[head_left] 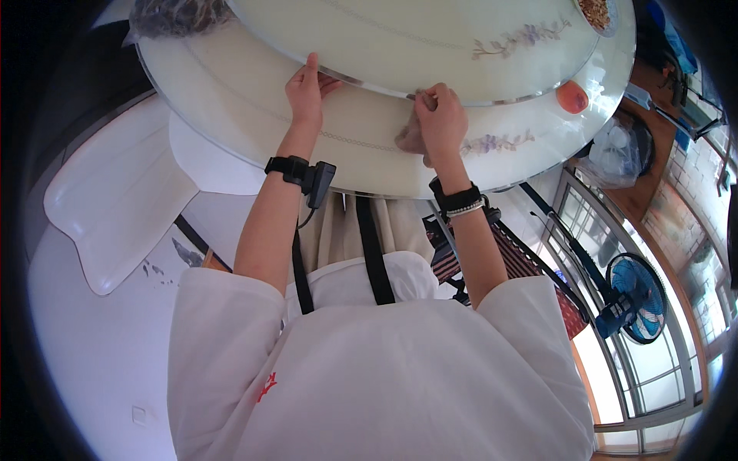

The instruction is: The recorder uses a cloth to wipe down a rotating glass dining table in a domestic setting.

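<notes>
A round cream glass turntable (400,46) with a shiny metal rim and a floral print sits on a larger round cream table (231,100). My left hand (306,96) grips the turntable's near rim, one digit on top and the other fingers at the edge. Farther right along the same rim, my right hand (444,123) is closed around a greyish-brown cloth (411,138). Part of the cloth hangs below the fingers over the table, and its upper end touches the rim.
An orange-red oval object (572,97) lies on the table at right. A bowl of brown bits (598,15) stands on the turntable. A clear plastic bag (181,17) rests at far left. White chair (115,184) to the left; blue fan (634,300) to the right.
</notes>
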Tool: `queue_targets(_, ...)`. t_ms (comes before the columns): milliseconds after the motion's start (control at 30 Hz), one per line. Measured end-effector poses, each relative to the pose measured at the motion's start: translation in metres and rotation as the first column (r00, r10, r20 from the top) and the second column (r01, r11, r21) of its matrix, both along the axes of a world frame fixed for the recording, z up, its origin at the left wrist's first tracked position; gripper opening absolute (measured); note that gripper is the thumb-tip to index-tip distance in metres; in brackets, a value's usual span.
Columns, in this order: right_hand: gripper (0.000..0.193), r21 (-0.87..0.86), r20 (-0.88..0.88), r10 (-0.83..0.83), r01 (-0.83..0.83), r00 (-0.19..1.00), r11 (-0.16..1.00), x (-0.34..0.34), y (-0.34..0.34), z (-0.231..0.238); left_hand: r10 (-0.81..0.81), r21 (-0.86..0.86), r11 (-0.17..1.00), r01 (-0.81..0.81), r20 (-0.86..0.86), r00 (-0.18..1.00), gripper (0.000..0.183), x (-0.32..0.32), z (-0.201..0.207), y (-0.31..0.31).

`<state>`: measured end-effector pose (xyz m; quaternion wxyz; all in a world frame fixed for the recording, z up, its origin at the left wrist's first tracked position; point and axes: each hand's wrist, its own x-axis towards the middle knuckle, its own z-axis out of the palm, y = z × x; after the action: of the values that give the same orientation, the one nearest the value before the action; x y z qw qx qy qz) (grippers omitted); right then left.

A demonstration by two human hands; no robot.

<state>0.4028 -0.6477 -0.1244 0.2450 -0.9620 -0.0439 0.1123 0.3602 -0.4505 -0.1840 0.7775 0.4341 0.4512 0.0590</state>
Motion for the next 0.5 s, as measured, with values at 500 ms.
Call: queue_targets(500, 0.018, -0.030, -0.005, -0.077, 0.077, 0.997, 0.997, 0.006, -0.009, -0.004, -0.035, 0.008, 0.999, 0.035, -0.026, 0.999, 0.039, -0.003, 0.000, -0.015)
